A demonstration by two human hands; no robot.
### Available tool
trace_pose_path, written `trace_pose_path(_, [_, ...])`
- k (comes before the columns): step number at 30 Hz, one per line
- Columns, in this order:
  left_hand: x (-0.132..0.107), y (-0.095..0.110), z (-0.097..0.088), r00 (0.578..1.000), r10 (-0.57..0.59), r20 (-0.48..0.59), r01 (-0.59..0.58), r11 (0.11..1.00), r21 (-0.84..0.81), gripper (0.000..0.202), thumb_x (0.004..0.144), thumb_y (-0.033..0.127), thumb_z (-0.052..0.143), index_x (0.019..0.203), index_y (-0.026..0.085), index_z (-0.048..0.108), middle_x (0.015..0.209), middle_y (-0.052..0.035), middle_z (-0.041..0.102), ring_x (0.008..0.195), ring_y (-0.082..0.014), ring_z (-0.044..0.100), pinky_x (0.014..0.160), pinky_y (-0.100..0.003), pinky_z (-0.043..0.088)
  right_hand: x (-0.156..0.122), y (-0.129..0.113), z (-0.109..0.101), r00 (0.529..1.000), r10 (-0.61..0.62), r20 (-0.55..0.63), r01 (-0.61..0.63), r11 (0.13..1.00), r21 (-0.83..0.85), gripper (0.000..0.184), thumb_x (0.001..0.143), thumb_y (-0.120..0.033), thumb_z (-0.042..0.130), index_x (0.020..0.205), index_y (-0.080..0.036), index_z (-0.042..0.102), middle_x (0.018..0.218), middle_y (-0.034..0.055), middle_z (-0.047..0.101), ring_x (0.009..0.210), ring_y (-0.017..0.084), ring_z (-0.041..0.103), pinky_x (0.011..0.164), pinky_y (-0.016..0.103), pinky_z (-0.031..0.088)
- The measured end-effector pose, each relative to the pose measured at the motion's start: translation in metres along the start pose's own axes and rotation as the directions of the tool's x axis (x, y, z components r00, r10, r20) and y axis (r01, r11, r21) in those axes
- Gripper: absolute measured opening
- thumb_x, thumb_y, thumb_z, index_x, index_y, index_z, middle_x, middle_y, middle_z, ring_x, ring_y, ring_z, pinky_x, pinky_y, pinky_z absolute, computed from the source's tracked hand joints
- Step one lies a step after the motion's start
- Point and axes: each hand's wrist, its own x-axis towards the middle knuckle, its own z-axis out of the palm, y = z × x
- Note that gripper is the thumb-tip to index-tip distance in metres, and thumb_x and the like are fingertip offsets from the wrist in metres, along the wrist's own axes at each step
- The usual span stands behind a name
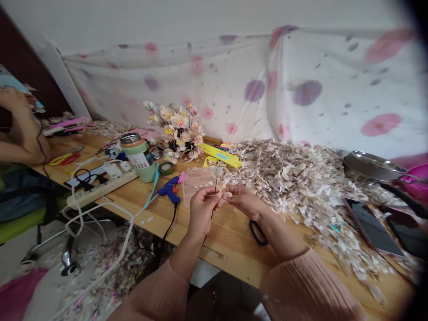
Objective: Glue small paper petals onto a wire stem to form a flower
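The left hand point(202, 209) pinches a thin dark stem point(216, 186) between thumb and fingertips. The right hand point(242, 200) brings its fingertips against the left's, but I cannot tell whether they grip it too. The stem stands nearly upright, its long axis vertical and its free end pointing up, above the wooden table point(227, 232) near its front edge. A broad heap of pale scraps point(301, 178) covers the table's right half toward the back edge. Left of the hands lie a white power strip point(100, 187), a green tumbler point(140, 158), a clear plastic box point(198, 180) and a blue glue gun point(170, 189).
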Motion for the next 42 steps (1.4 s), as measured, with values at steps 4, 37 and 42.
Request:
trace_pose_path(4, [0.002,-0.002,0.002,1.0,-0.004,-0.013,0.004,1.0,0.006,0.031,0.063,0.03,0.077,0.081,0.012,0.061,0.064,-0.0013,0.058,0.046,-0.0071,0.048,0.042,-0.017,0.035,0.004,0.004,-0.008,0.996,0.011,-0.088,-0.016,0.999,-0.048,0.028,0.057,-0.037,0.078,0.069,-0.016,0.063,0.063,-0.003,0.059,0.06,0.01,0.05,0.065,0.023,0.039])
trace_pose_path(37, [-0.016,0.002,0.003,0.967,-0.189,0.171,0.197,0.98,-0.03,0.032,0.068,0.033,0.073,0.087,0.01,0.061,0.069,-0.0067,0.063,0.039,-0.0031,0.04,0.036,-0.016,0.019,-0.002,-0.001,0.018,0.698,-0.588,-0.41,0.307,0.762,-0.57,0.011,0.073,-0.026,0.065,0.079,-0.019,0.059,0.075,0.0018,0.063,0.068,0.015,0.056,0.066,0.028,0.045])
trace_pose_path(42, [-0.016,0.0,0.003,0.96,-0.201,0.194,0.209,0.978,-0.021,0.03,0.068,0.031,0.072,0.086,0.009,0.061,0.069,-0.0068,0.063,0.039,-0.003,0.04,0.036,-0.016,0.019,-0.004,0.002,0.017,0.579,-0.747,-0.327,0.293,0.565,-0.772,0.007,0.078,-0.021,0.061,0.084,-0.019,0.06,0.078,0.0024,0.065,0.071,0.016,0.059,0.068,0.029,0.046])
